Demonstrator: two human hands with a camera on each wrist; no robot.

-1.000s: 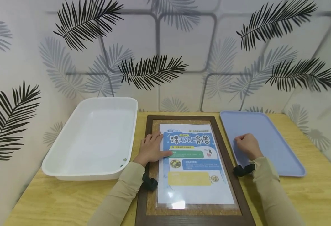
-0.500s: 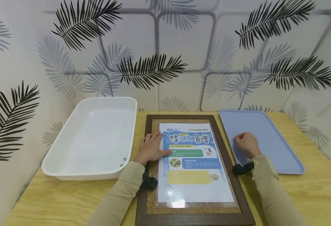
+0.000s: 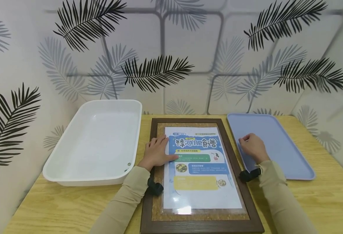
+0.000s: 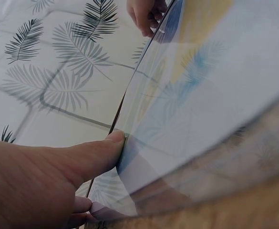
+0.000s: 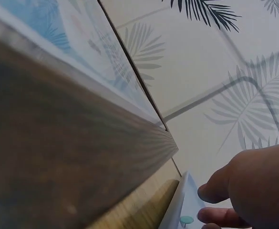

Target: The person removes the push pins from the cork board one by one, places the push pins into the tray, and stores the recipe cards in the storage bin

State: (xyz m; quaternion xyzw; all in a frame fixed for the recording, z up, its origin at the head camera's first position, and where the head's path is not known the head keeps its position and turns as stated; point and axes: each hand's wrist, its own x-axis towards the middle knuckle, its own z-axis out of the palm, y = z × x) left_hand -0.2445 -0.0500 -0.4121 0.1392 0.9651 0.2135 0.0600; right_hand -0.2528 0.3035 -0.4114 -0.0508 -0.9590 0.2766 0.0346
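My left hand (image 3: 157,152) lies across the left side of a brown-framed cork board (image 3: 227,226). Its thumb presses on a printed recipe poster (image 3: 206,196) in a clear sleeve, also seen close up in the left wrist view; the fingers are extended towards the board's left frame. Over the left part of a blue tray (image 3: 279,146), my right hand (image 3: 253,148) has loosely curled fingers. The right wrist view shows a gap between its thumb and fingers, nothing visibly held. A small green round thing (image 5: 187,220) shows at the tray beside those fingertips; its kind is unclear.
A deep white tub (image 3: 104,139) stands on the wooden table (image 3: 54,208), left of the board. Behind the table rises a leaf-patterned backdrop (image 3: 186,94). The board's raised frame runs alongside the blue tray.
My right hand has shifted slightly up and left over the blue tray, and its fingers have loosened a little. The left hand and the poster stay in place.
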